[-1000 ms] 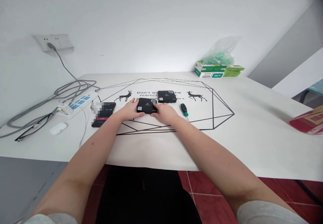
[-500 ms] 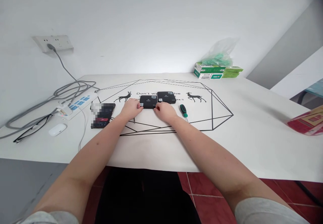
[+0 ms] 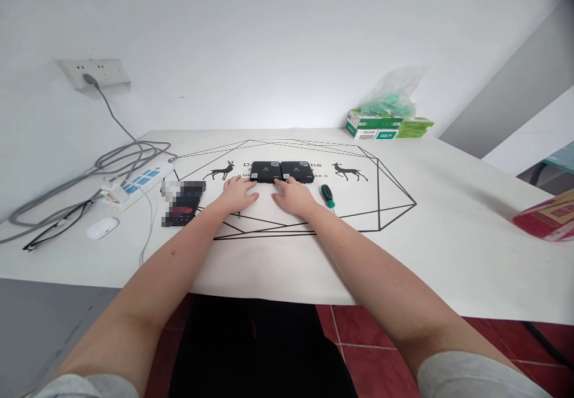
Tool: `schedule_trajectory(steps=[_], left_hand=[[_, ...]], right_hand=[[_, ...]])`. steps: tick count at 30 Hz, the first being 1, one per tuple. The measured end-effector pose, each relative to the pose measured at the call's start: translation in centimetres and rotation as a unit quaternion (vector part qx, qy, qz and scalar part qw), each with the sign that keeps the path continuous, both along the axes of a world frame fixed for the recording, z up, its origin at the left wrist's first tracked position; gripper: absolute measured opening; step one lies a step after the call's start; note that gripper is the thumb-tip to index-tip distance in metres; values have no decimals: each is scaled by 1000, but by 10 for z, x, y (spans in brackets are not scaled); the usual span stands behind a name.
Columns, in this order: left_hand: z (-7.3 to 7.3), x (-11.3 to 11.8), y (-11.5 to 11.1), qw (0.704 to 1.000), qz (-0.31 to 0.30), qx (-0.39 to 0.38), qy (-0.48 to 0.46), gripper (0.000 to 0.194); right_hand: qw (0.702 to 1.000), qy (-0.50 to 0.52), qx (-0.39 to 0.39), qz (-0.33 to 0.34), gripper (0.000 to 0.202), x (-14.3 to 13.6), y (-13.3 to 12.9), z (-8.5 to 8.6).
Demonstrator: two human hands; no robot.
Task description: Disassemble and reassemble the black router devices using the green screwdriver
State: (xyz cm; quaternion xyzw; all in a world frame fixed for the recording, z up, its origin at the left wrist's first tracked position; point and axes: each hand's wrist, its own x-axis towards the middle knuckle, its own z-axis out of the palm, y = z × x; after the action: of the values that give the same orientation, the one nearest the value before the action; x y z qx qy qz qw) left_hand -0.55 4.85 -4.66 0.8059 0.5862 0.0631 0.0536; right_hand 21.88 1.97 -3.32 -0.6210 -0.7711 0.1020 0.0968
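Observation:
Two flat black boxes with stickers lie side by side on the printed white desk mat: the left black box (image 3: pixel 266 171) and the right black box (image 3: pixel 297 171). My left hand (image 3: pixel 239 195) is open, its fingertips at the near left corner of the left box. Spread fingers show on my right hand (image 3: pixel 291 196) too, at the near edges where the boxes meet. Neither hand grips anything. A screwdriver (image 3: pixel 327 196) with a green and black handle rests just right of my right hand.
On the left are a phone (image 3: pixel 185 204), a white earbud case (image 3: pixel 103 227), glasses (image 3: pixel 58 226), a power strip (image 3: pixel 143 184) and coiled grey cable. Green boxes (image 3: pixel 374 124) with a plastic bag stand at the back right. A red package (image 3: pixel 547 217) lies at the right edge.
The left black box has moved away from me, now level with the right one. My fingers have loosened from it and spread apart.

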Motion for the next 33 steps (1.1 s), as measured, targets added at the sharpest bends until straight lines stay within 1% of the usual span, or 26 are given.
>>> schedule_trajectory(steps=[10,13,15,17,19,20,21,23,25,26,30,33], left_hand=[[-12,-6,11,999,-10,11,-34,69],[-12,-7,11,999,-12,14,-44,65],[-11,-6,11,999,-9,22,-49,58],[-8,-4,10,998,-4,34,-55,50],[-6,-3,10,997,4,47,-61,45],[-6,-3,9,997,7,52,-63,43],[-5,-3,9,996,10,55,-64,41],[-4,-3,9,996,11,57,-64,41],[-4,-3,8,996,4,62,-59,44],[-4,-3,8,996,-2,67,-55,45],[-3,-2,7,996,-16,76,-39,46],[-2,-1,6,996,-16,75,-33,44]], right_hand=[[1000,-6,-12,-18,69,-2,4,0],[1000,9,-14,-20,66,-2,4,0],[999,26,8,-28,57,0,5,0],[997,34,56,-50,49,3,7,-1],[991,30,105,-77,49,7,11,-3],[990,25,112,-85,54,9,13,-4],[991,19,104,-87,59,11,16,-6],[995,9,56,-83,66,15,20,-9],[996,8,10,-84,67,19,24,-11],[996,13,1,-87,65,20,26,-11],[992,44,36,-110,52,19,31,-9],[988,46,58,-134,45,15,32,-6]])
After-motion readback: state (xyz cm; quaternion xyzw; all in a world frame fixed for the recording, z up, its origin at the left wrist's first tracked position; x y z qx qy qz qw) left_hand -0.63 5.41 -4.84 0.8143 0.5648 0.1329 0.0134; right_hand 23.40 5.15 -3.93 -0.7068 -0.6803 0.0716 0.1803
